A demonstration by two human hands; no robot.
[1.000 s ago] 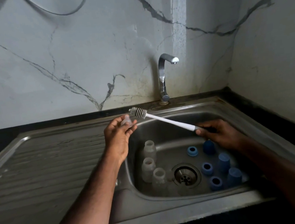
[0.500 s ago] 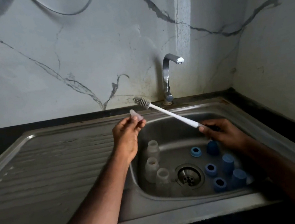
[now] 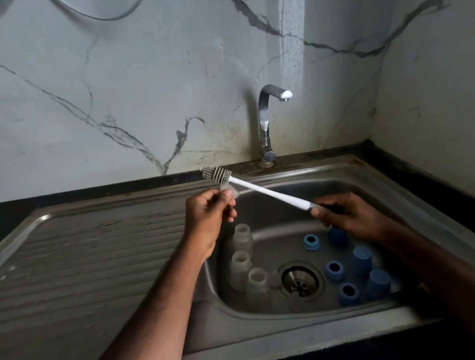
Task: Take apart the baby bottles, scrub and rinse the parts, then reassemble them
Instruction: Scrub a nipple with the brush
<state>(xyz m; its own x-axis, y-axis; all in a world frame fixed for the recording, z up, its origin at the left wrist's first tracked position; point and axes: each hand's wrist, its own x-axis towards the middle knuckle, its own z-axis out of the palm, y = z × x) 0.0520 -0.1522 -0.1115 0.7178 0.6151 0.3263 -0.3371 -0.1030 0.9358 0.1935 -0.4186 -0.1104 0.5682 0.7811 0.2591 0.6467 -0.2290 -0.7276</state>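
Steel sink [image 3: 277, 321], clear soft teat [image 3: 229, 189], white bristled brush [image 3: 261, 190]

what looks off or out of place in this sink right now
Nothing stands out. Three clear plastic bottle bodies stand upright in the steel sink basin, blue rings and caps sit right of the drain, the chrome tap is dry, and nothing looks spilled or broken.

Left hand [image 3: 209, 213] pinching (fingers raised), right hand [image 3: 351, 216] gripping.
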